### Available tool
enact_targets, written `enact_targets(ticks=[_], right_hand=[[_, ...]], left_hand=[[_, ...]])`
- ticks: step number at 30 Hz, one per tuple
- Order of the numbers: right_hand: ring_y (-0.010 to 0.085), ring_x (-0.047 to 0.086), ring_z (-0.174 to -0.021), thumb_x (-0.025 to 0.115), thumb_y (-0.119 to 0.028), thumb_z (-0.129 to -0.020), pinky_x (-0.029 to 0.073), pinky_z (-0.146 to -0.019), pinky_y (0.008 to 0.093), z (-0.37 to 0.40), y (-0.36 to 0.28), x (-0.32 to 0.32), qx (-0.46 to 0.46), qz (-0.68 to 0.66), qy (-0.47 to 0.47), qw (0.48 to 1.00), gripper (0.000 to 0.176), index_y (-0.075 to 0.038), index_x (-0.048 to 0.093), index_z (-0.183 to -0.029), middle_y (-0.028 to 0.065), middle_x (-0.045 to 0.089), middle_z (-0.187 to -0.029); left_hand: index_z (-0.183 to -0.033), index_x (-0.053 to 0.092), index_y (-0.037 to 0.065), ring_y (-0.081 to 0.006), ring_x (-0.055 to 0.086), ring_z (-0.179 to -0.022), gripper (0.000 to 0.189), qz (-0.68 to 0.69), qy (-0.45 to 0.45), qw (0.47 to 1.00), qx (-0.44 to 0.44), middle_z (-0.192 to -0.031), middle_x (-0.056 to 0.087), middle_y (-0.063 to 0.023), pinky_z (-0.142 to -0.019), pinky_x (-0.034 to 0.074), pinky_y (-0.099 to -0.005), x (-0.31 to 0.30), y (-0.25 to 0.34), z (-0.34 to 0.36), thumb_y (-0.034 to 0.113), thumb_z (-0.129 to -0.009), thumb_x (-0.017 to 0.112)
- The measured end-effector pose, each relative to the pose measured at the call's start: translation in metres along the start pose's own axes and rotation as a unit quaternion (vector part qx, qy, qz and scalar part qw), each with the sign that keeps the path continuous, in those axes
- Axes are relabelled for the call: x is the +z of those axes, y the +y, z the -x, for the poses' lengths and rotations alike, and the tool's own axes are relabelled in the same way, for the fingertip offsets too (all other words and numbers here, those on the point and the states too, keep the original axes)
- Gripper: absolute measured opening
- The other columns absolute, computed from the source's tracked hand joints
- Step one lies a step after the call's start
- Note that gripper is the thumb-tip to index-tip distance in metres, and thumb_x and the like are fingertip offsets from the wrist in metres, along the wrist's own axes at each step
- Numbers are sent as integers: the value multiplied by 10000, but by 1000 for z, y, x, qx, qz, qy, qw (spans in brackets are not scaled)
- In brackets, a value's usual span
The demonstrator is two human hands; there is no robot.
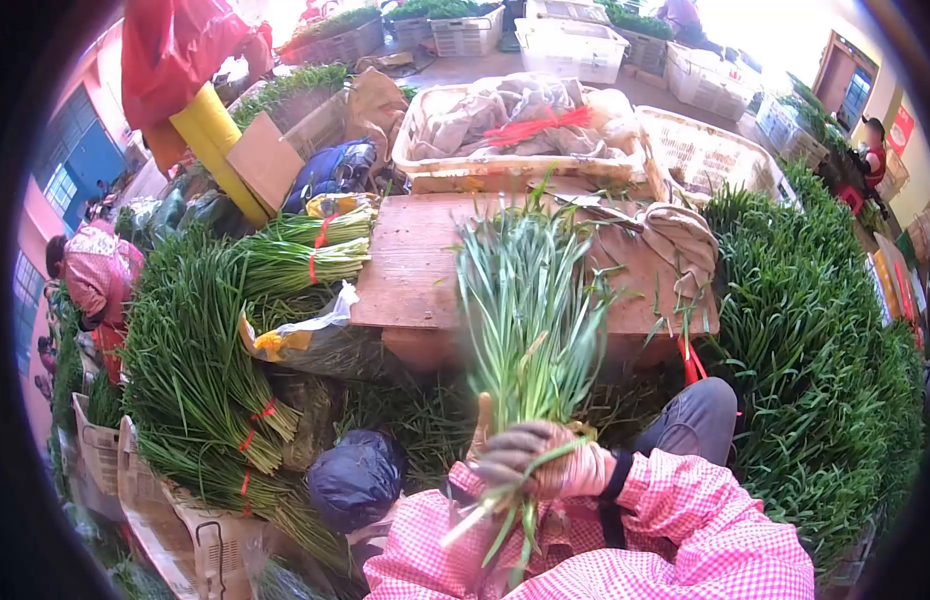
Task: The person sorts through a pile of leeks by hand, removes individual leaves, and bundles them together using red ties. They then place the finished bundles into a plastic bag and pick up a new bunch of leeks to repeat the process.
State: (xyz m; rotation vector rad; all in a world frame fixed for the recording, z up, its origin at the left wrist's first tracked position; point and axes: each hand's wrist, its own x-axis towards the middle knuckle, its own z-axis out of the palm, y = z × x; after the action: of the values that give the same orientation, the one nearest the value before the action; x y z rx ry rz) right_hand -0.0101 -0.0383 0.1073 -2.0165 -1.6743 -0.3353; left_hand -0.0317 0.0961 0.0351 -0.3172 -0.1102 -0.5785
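In front of my lap, a loose bunch of garlic chives [530, 310] stands with its leaves fanned upward over the edge of a wooden board [410, 260]. My gloved right hand [545, 460] is closed around the lower stalks, grey-coated fingers wrapped over them. A few stalk ends and bent leaves stick out below it. My left hand [482, 425] is on the left of the same bunch, one digit pointing up along the stalks. The rest of it is hidden behind my right hand and the chives. The upper leaves look slightly blurred.
Tied chive bunches [250, 430] with red bands lie at left; loose chives [815, 340] are heaped at right. Beyond the board stands a crate [415, 150] holding cloths and red strips. A dark plastic bag [355, 480] sits by my left side. Another person [100, 275] is at far left.
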Motion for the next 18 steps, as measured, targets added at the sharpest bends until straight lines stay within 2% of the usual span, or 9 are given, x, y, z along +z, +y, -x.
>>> enact_targets(ticks=[1, 2, 4, 6, 10, 13, 15, 16, 18], right_hand=[[128, 532, -965, 487, -221, -847, 484, -785, 278, 13, -14, 7, -18, 40, -24, 999, 377, -170, 522, -1218, -9, 531, -1073], [120, 525, -936, 448, -208, -857, 489, -756, 302, 36, -21, 36, 23, 27, 15, 999, 358, -184, 521, -1206, -41, 518, -1042], [165, 532, -963, 471, -207, -823, 449, -835, 337, 36, -25, 27, 21, 87, -44, 995, 331, -157, 546, -1142, -19, 542, -1011], [196, 529, -1079, 488, -212, -780, 428, -938, 338, 43, -26, 46, 43, -36, -18, 998, 407, -131, 499, -1178, 26, 554, -1114], [226, 491, -1127, 469, -248, -789, 376, -984, 368, 65, -24, 99, 28, -131, -5, 991, 424, -132, 479, -1197, 75, 516, -1175], [248, 427, -1215, 507, -326, -754, 307, -1041, 387, 64, -26, 85, 48, -235, -50, 970, 516, -130, 469, -1230, 91, 485, -1233], [261, 411, -1232, 539, -352, -720, 291, -1052, 398, 37, -24, 9, 29, -248, -92, 964, 575, -135, 459, -1247, 95, 473, -1258], [286, 412, -1226, 611, -322, -677, 275, -1059, 417, 35, -19, 0, 23, -306, -81, 948, 558, -134, 523, -1195, 112, 493, -1248], [272, 499, -1093, 646, -244, -755, 362, -972, 406, 26, -8, -8, 21, -392, -51, 918, 383, -79, 587, -1096, 113, 557, -1136]], left_hand=[[-1363, 332, 89, -418, 364, -1231, 760, 3, 11, 1000, 1, -1312, 418, -232, -981, 305, -631, -7, -2, 4, 627, -831, 400], [-1364, 333, 89, -421, 366, -1229, 752, 5, 22, 1000, 2, -1311, 418, -234, -979, 309, -631, -12, -3, 7, 617, -833, 404], [-1364, 334, 89, -428, 370, -1225, 735, 8, 32, 999, 1, -1311, 419, -236, -975, 317, -629, -20, -6, 7, 597, -839, 410], [-1365, 335, 88, -434, 373, -1221, 719, 11, 39, 999, 3, -1310, 420, -238, -970, 326, -627, -27, -8, 8, 577, -844, 416], [-1367, 337, 88, -448, 380, -1213, 688, 17, 51, 999, 1, -1308, 421, -243, -961, 342, -624, -36, -13, 16, 537, -854, 429], [-1368, 339, 87, -457, 386, -1207, 666, 29, 60, 998, -5, -1307, 422, -247, -955, 355, -621, -43, -16, 18, 508, -862, 438], [-1369, 340, 87, -464, 389, -1202, 651, 34, 62, 997, -7, -1306, 423, -249, -950, 363, -619, -49, -17, 20, 488, -867, 445], [-1369, 340, 87, -467, 391, -1200, 644, 40, 61, 997, -10, -1305, 423, -250, -948, 368, -618, -53, -18, 21, 478, -870, 448], [-1370, 341, 86, -474, 395, -1196, 629, 56, 65, 996, -8, -1305, 424, -252, -944, 376, -617, -63, -23, 29, 458, -875, 454]])
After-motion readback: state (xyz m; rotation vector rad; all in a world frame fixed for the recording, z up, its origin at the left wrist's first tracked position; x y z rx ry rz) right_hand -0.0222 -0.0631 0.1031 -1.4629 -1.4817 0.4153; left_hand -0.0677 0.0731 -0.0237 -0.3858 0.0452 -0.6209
